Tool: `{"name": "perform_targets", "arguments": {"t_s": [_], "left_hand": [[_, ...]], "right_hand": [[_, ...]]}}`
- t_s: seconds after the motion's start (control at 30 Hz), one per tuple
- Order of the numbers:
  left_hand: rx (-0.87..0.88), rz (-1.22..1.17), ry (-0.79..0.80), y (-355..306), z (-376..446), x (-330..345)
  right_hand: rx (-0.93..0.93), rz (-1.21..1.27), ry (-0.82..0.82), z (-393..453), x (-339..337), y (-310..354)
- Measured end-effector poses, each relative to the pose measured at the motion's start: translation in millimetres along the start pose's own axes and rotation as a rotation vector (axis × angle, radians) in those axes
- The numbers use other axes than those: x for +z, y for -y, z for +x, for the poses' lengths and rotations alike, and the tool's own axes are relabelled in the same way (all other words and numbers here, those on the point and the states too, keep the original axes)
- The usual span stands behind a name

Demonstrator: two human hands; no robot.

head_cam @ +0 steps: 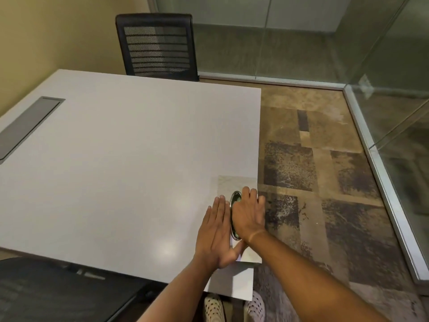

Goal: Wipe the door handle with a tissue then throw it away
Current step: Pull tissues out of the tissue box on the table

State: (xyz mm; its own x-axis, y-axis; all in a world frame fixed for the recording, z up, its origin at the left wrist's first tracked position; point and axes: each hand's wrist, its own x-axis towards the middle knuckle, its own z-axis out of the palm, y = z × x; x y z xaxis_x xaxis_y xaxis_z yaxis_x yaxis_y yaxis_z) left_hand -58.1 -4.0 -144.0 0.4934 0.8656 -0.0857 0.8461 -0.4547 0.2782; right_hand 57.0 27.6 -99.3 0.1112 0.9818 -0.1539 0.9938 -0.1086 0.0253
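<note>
A flat tissue box [232, 182] with a pale marbled top lies at the right edge of the white table [130, 163]. Its oval, chrome-rimmed opening [235, 198] is partly covered. My left hand [214, 235] rests flat along the box's left side, palm down, thumb on the box's near corner. My right hand [248, 214] lies over the opening, its fingers bent over the box near the table's edge. I cannot see any tissue in its fingers. No door handle is in view.
A black mesh chair [157, 45] stands at the table's far side, another [58, 291] at the near left. A grey cable flap [27, 124] is set into the table. Patterned carpet [320, 177] lies to the right, bounded by glass walls [383, 126].
</note>
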Motion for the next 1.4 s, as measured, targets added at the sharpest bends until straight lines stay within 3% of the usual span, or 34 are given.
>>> {"name": "perform_targets", "arguments": {"t_s": [0.47, 1.03, 1.4], "left_hand": [[-0.012, -0.015, 0.019, 0.1, 0.4, -0.2], [0.012, -0.033, -0.014, 2.4, -0.3, 1.8], [0.011, -0.017, -0.006, 2.6, -0.8, 1.5]], "right_hand": [[-0.009, 0.055, -0.008, 3.3, 6.0, 3.6], [-0.038, 0.400, -0.075, -7.4, -9.7, -41.4], [-0.150, 0.697, -0.004, -2.1, -12.3, -59.7]]}}
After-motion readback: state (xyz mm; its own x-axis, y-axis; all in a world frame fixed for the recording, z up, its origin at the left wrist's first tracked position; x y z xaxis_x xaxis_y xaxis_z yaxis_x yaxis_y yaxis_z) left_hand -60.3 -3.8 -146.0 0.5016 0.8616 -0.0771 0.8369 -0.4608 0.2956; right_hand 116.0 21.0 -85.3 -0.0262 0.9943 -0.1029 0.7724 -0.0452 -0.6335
